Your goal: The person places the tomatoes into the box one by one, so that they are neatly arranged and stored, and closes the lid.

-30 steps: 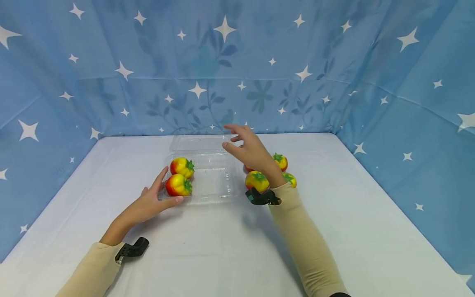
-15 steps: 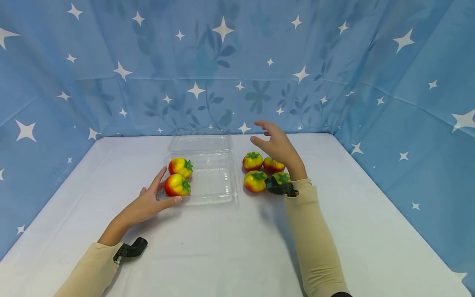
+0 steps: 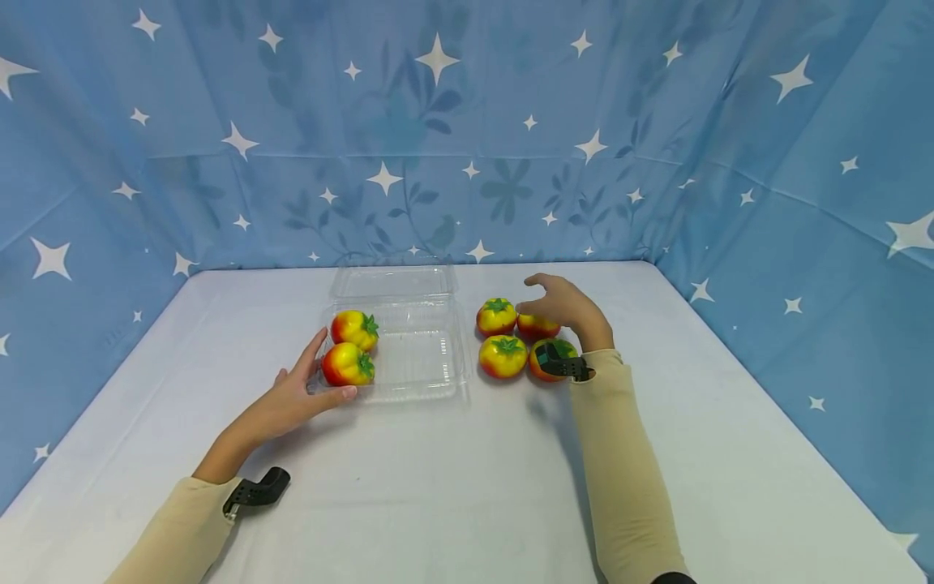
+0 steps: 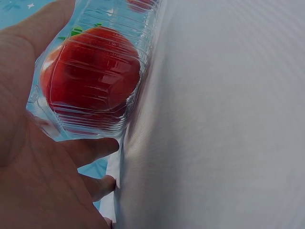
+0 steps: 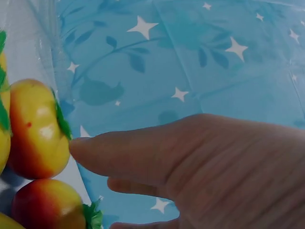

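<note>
My left hand [image 3: 292, 401] holds the left front corner of a clear plastic box [image 3: 419, 393], thumb along the front wall and fingers at the left side. Inside lie two red-and-yellow fruits with green leafy tops, one fruit [image 3: 354, 330] behind the other [image 3: 349, 365]. In the left wrist view, a red fruit [image 4: 95, 71] shows through the ribbed wall beside my thumb. My right hand [image 3: 565, 307], thumb and fingers apart, hangs over the back right fruit [image 3: 538, 326] of a similar group and partly hides it. In the right wrist view, the thumb tip overlaps one fruit's [image 5: 40, 129] green top.
Other fruits of the group stand close by: back left [image 3: 497, 316], front left [image 3: 503, 357] and front right [image 3: 550, 361], the last partly behind the wrist strap. The box's transparent lid [image 3: 394, 281] lies open behind it. A blue starry curtain [image 3: 467, 122] borders the white table [image 3: 409, 495].
My right hand has moved right, away from above the box, then lowered over the group of fruits on the right. The left hand stays at the box.
</note>
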Available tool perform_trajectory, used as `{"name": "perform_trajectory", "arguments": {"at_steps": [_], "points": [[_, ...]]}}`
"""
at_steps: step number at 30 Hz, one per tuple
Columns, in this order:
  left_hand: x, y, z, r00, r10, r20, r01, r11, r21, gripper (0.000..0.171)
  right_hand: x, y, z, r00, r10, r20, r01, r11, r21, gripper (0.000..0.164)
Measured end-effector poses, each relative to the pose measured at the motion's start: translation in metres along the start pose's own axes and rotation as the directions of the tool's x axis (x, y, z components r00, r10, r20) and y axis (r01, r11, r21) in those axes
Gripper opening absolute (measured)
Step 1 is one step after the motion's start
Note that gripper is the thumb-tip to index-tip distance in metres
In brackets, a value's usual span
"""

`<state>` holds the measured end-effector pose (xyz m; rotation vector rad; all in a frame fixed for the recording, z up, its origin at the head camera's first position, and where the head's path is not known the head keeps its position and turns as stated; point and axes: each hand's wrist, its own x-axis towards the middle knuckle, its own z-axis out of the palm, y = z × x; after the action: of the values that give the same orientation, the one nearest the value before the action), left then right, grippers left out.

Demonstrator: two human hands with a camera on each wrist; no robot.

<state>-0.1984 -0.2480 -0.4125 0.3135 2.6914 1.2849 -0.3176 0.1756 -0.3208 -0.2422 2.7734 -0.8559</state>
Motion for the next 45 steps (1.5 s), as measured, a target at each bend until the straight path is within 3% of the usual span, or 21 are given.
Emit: {"name": "perform_trajectory", "arguments": {"at_steps": [7,16,21,31,37,45], "points": [[0.0,0.0,-0.002,1.0,0.0,0.001,0.0,1.0,0.003,0.118,0.009,0.008,0.006,0.994,0.037,0.107,-0.034,0.999,-0.023,0.067],[-0.003,0.001,-0.005,1.0,-0.009,-0.004,0.009,1.0,-0.002,0.118,0.012,0.012,0.011,0.989,0.056,0.136,-0.045,0.996,-0.081,0.067],[-0.002,0.003,-0.005,1.0,-0.003,-0.007,0.003,1.0,-0.003,0.117,0.009,0.014,0.008,0.995,0.057,0.087,-0.049,0.995,-0.083,0.065],[-0.004,0.002,-0.001,1.0,0.007,-0.005,-0.007,1.0,0.0,0.116,0.009,0.017,0.005,0.993,-0.056,-0.108,0.057,0.998,0.009,0.059],[-0.004,0.001,0.001,1.0,-0.006,-0.008,0.006,1.0,0.011,0.116,0.005,-0.001,0.011,0.975,-0.133,-0.179,0.147,0.987,0.067,0.06],[-0.003,-0.001,0.001,1.0,0.006,-0.007,-0.006,1.0,0.002,0.116,0.004,-0.04,0.03,0.961,-0.22,-0.168,0.237,0.967,0.095,0.062]]}}
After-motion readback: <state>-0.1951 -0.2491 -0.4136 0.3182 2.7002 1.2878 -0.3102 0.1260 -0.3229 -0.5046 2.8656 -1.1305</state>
